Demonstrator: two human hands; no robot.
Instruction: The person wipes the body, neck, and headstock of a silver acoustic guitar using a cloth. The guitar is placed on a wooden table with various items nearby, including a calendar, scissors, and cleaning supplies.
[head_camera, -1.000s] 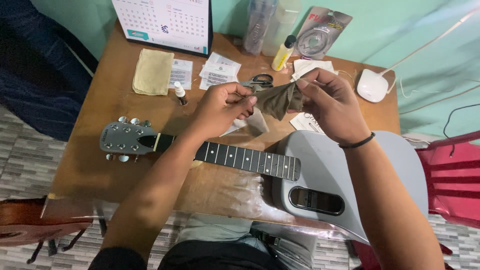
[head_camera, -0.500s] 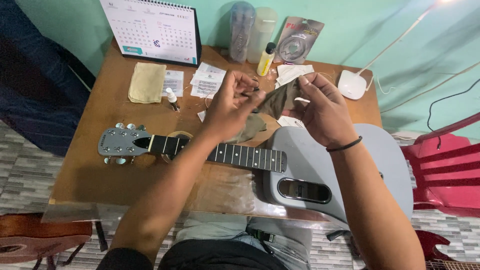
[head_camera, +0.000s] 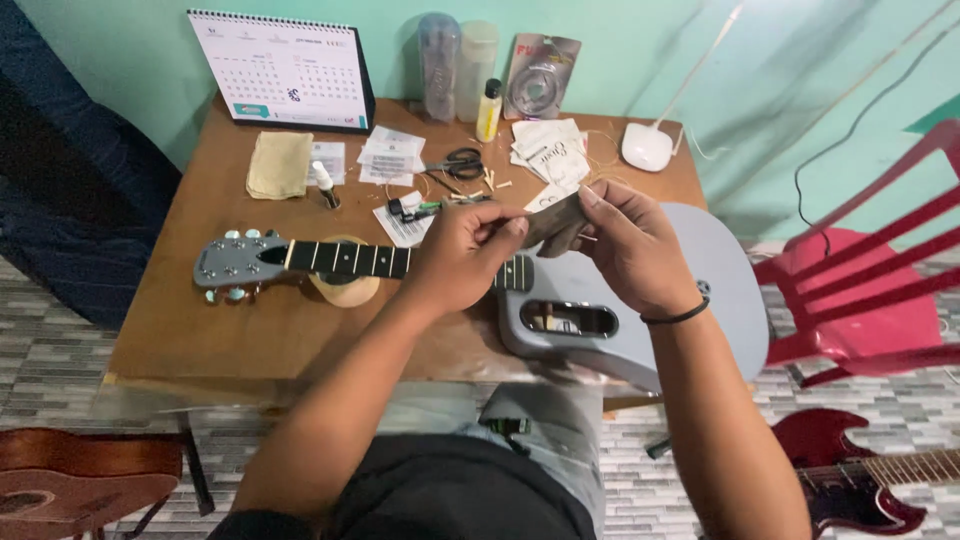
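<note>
A grey electric guitar (head_camera: 700, 290) lies across the wooden table (head_camera: 200, 330), its headstock (head_camera: 228, 264) to the left and its neck resting on a roll of tape (head_camera: 345, 290). Above the neck's end I hold a small grey-brown cloth (head_camera: 555, 222) between both hands. My left hand (head_camera: 462, 255) pinches its left edge. My right hand (head_camera: 628, 245), a black band on its wrist, grips the right side. The cloth hides part of the fretboard.
At the table's back stand a desk calendar (head_camera: 283, 72), two clear bottles (head_camera: 440, 65), a small yellow bottle (head_camera: 488, 110), a packet of strings (head_camera: 541, 78), scissors (head_camera: 460, 162), paper sleeves (head_camera: 545, 150), a yellow cloth (head_camera: 280, 165). A red chair (head_camera: 870, 290) stands right; other guitars lie below.
Both hands with the cloth have come lower, over the end of the guitar's neck. The camera has tilted, showing more of the table's back.
</note>
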